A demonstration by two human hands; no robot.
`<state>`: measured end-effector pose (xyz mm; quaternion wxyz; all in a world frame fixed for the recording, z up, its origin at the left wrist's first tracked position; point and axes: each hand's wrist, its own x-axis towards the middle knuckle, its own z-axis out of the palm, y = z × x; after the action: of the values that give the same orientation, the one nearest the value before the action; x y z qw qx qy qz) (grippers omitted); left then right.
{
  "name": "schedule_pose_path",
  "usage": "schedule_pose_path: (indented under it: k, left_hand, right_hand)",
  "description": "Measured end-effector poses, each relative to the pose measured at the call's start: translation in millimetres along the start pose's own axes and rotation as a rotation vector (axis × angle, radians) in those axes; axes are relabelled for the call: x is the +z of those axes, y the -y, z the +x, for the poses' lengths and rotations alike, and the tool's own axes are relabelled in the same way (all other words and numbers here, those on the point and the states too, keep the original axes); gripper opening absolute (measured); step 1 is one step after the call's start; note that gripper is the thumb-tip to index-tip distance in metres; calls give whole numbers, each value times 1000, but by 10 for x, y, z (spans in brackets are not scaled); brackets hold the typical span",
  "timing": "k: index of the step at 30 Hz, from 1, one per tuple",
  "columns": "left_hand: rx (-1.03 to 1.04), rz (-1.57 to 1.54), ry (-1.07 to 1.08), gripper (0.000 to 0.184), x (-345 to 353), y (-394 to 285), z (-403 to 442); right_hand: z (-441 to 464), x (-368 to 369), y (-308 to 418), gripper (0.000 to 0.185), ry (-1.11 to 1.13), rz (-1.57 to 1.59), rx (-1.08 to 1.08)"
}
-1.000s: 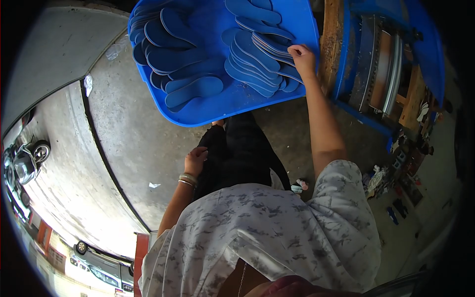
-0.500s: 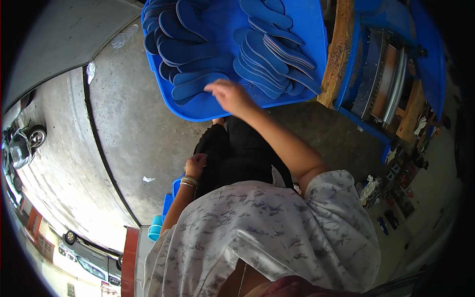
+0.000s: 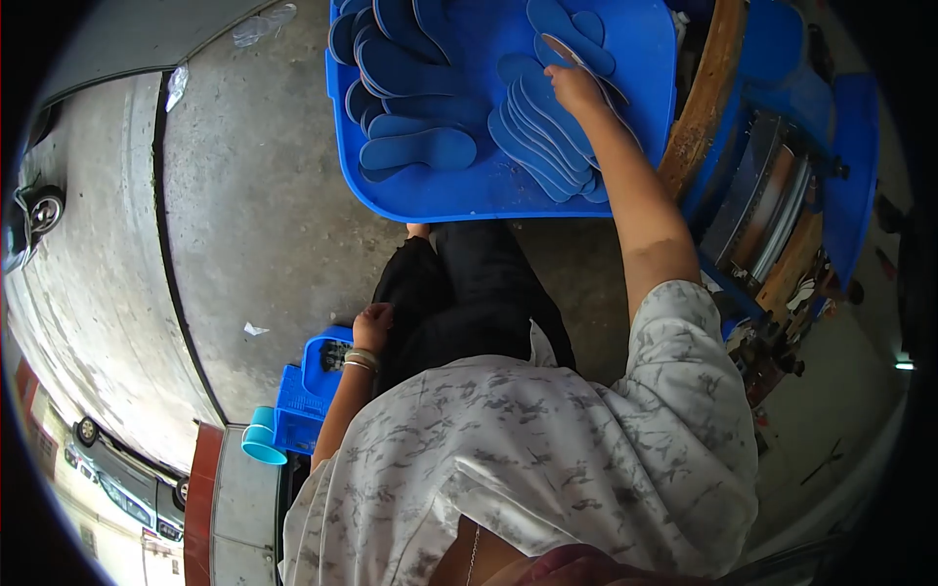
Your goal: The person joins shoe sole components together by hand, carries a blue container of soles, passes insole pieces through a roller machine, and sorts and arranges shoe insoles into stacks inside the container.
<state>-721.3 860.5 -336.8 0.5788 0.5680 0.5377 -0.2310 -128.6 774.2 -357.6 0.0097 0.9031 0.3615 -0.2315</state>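
My right hand reaches over the right-hand heap in a big blue tray, fingers closed on the edge of a blue insole. That insole is tipped up a little, and a strip of its brownish underside shows. Below the hand lies a fanned stack of blue insoles. Another heap of insoles fills the left of the tray, with a single insole on top at its near end. Beside my thigh, my left hand hangs with its fingers curled in, and I see nothing in it.
A wooden beam and a blue-framed machine with rollers stand right of the tray. Blue baskets and a light-blue bucket are by my left side. A parked car is outside at lower left.
My right hand has moved from the tray's near left up to the right-hand heap and closed on an insole there. The view has shifted; my left hand stays by my thigh.
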Motion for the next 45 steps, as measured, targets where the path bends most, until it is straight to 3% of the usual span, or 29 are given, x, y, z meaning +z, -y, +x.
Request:
schedule_pose_path:
  k: [2,7,15,18,19,23,26,28,29,32,33,34,36,38,40,41,42,43,44,45]
  left_hand:
    - [-11,-14,5,26,30,41,-8]
    - [-45,-99,14,22,106,128,-11]
    - [-95,-220,21,18,118,215,22]
    - [-97,-235,12,18,135,179,24]
    - [-95,-241,11,18,146,166,24]
    - [-98,-239,27,17,142,84,35]
    - [-108,-333,42,23,149,47,16]
    - [-114,-529,54,33,152,11,39]
    - [-110,-527,54,33,153,-24,51]
    - [-100,-1145,75,48,128,-433,-1]
    - [-100,-1139,76,48,103,-516,-17]
    - [22,-1335,240,51,76,-604,-30]
    - [284,-1700,586,58,-22,-783,-82]
    - [260,-1719,239,60,-347,-1096,-321]
    - [433,-1627,512,58,-910,-804,-392]
    - [426,-1515,87,56,-1046,-1182,-588]
    - [418,-1364,-324,55,-1136,-1617,-760]
    - [420,-1361,-318,55,-1025,-1693,-747]
    - [532,-915,-479,55,-891,-1759,-752]
    - [622,-460,-614,55,-770,-1826,-744]
  right_hand:
    - [15,-8,23,31,142,-79,-49]
    - [1,73,67,34,150,72,24]
    - [-25,156,204,37,194,-407,-247]
    - [-16,292,165,33,27,-485,-506]
    - [-2,313,131,33,29,-482,-506]
    - [49,221,108,28,-83,-248,-304]
    - [-34,125,178,22,-338,565,35]
    - [-442,29,615,16,-330,655,18]
    - [-741,-23,956,15,-292,636,-122]
    - [-1649,99,2137,14,-42,874,-517]
    - [-1960,179,2539,12,-15,936,-593]
    - [-2233,360,2905,19,243,1162,-590]
    - [-2546,871,3505,28,-163,1080,-918]
    - [-2456,979,3412,31,-192,994,-907]
    - [-2258,1075,3276,36,-234,815,-907]
    - [-2255,1178,3154,36,-237,815,-899]
    - [-2232,1298,3007,39,312,669,-710]
    - [-2227,1324,2938,42,838,491,-482]
    - [-2311,1354,3031,42,841,491,-482]
    - [-2418,1343,3223,42,990,936,-387]
